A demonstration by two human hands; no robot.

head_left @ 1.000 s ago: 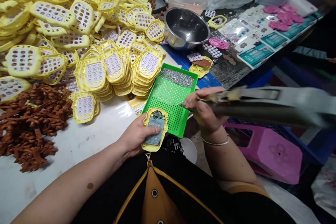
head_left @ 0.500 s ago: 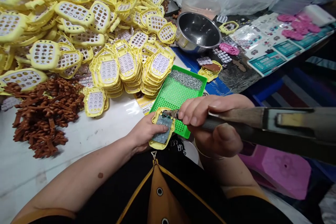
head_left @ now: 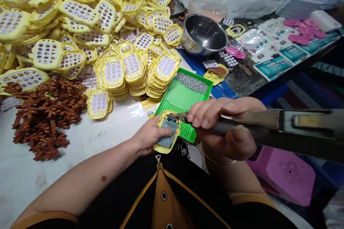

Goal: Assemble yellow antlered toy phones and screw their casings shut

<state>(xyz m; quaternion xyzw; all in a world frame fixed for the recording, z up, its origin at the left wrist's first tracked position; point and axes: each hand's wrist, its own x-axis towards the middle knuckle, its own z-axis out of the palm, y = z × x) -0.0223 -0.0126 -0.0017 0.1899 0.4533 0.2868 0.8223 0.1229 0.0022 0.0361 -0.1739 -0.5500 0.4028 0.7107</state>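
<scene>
My left hand [head_left: 149,136] grips a yellow toy-phone shell [head_left: 167,132] with a grey circuit board set in it, thumb pressed on the board. My right hand [head_left: 223,125] is wrapped round a long grey electric screwdriver [head_left: 282,128]. The screwdriver's metal tip touches the top of the board. Right behind the shell lies a green perforated tray [head_left: 180,100] with a band of small silver screws [head_left: 192,82] along its far side.
Piles of yellow keypad shells [head_left: 113,71] fill the back left. Brown plastic parts [head_left: 45,114] lie heaped at the left. A steel bowl [head_left: 204,34], pink parts and printed cards sit at the back right. A pink stool [head_left: 285,171] stands low at the right.
The right hand brought the screwdriver from over the green tray down to the top of the shell held in my left hand. It has stayed there for the last half second.
</scene>
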